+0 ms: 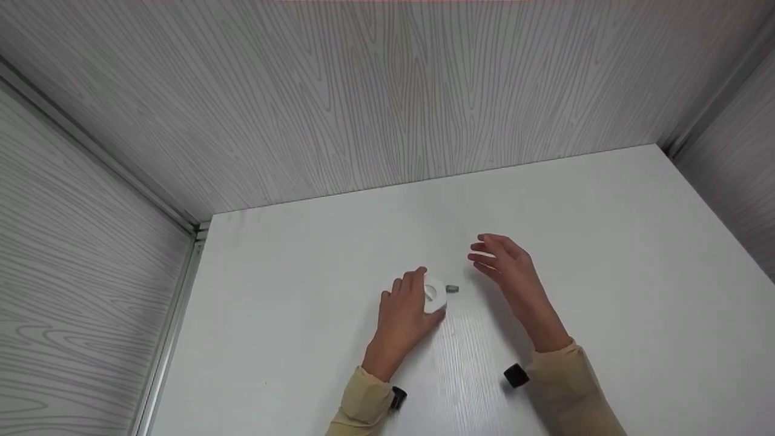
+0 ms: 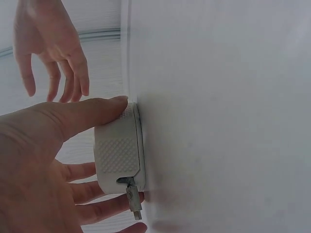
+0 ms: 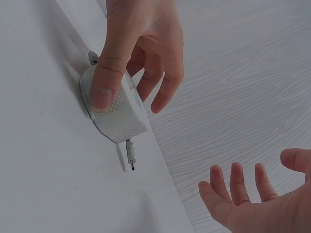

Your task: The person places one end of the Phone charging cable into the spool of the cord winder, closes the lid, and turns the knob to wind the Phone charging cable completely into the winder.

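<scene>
My left hand (image 1: 404, 312) holds a white retractable charging cable (image 1: 439, 298), a palm-sized round reel with a knob-like ridge on top, low against the table. In the left wrist view, the thumb lies over the reel's textured side (image 2: 116, 155), and a grey plug (image 2: 133, 199) sticks out of a slot. The right wrist view shows one slim plug (image 3: 130, 152) at the near end and another metal plug (image 3: 93, 58) at the opposite end. Apart from the reel, to its right, my right hand (image 1: 511, 266) hovers above the table with fingers loosely bent and nothing in them.
A white tabletop (image 1: 290, 303) lies under both hands. Wood-grain panels enclose it, with a back wall (image 1: 363, 109), a left wall (image 1: 79, 290) and a right wall (image 1: 732, 151). A black block (image 1: 516, 375) sits by the right sleeve.
</scene>
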